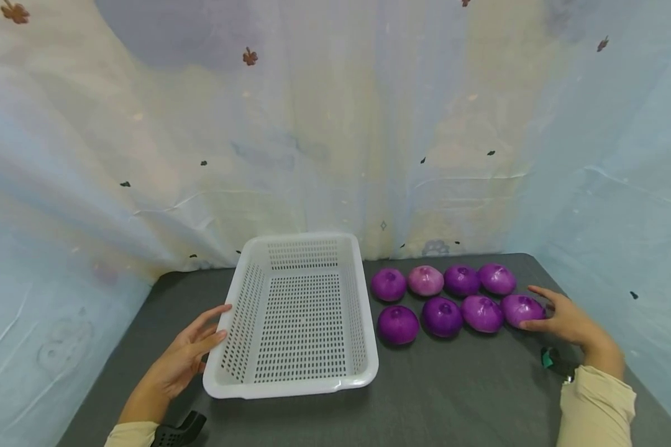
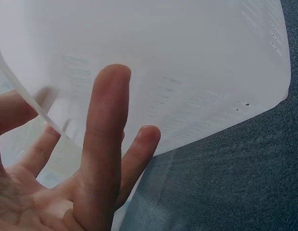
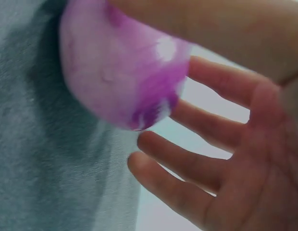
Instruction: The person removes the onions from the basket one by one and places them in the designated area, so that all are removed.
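A white plastic basket (image 1: 291,391) with slotted walls and floor stands left of centre and holds nothing. My left hand (image 1: 181,360) is at its left rim, fingers spread and mostly straight; in the left wrist view they lie against the basket's outer wall (image 2: 187,43). Right of the basket, several glossy purple red onions (image 1: 482,313) sit in two rows. My right hand (image 1: 567,323) is around the rightmost onion of the front row (image 1: 519,310), thumb at its near side. In the right wrist view the fingers beside this onion (image 3: 105,72) are loosely extended; the thumb partly covers it.
The dark grey tabletop (image 1: 453,397) lies under everything. A patterned cloth curtain (image 1: 335,124) hangs behind the table and at both sides. Black wrist-worn devices (image 1: 179,429) show near both cuffs. The back-row onions (image 1: 425,280) stand close together.
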Demonstrator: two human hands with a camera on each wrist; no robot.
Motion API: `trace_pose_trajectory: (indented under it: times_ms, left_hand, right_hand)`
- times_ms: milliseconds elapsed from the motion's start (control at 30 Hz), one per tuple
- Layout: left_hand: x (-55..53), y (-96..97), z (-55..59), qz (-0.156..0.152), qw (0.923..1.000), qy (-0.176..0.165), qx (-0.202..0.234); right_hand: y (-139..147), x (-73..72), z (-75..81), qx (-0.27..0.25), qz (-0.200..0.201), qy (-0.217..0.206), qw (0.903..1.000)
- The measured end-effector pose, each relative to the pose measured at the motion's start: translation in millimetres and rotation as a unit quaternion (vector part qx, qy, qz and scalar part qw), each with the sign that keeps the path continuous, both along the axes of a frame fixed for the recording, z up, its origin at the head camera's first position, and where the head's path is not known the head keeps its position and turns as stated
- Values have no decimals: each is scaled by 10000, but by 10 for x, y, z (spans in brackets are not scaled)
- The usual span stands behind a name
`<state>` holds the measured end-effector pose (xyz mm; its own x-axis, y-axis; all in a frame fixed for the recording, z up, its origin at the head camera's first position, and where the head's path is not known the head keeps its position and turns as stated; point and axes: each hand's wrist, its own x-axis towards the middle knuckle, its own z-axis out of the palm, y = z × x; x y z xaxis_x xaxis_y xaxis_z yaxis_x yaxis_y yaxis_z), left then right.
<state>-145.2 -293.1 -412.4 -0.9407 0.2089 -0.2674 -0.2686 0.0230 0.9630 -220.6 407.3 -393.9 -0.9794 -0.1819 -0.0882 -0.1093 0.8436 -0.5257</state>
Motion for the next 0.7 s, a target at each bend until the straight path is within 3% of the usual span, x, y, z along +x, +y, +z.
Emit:
trace_pose_trajectory:
  times_ms: [200, 467, 600, 700]
  left_hand:
    - [24, -5, 15, 57, 9997, -31, -242]
    - [-8, -17, 17, 210, 9959, 18, -881]
    - [-2, -53, 35, 176, 9940, -6, -1079]
    - [27, -126, 68, 115, 9931, 164, -1152]
  right_hand:
    - [-21, -2, 127, -40, -76, 426, 9991]
    - [-166, 22, 326, -101, -64, 692, 9975]
    - [-281, 57, 419, -243, -72, 847, 9961]
    - [-380, 72, 487, -298, -110, 957, 9949]
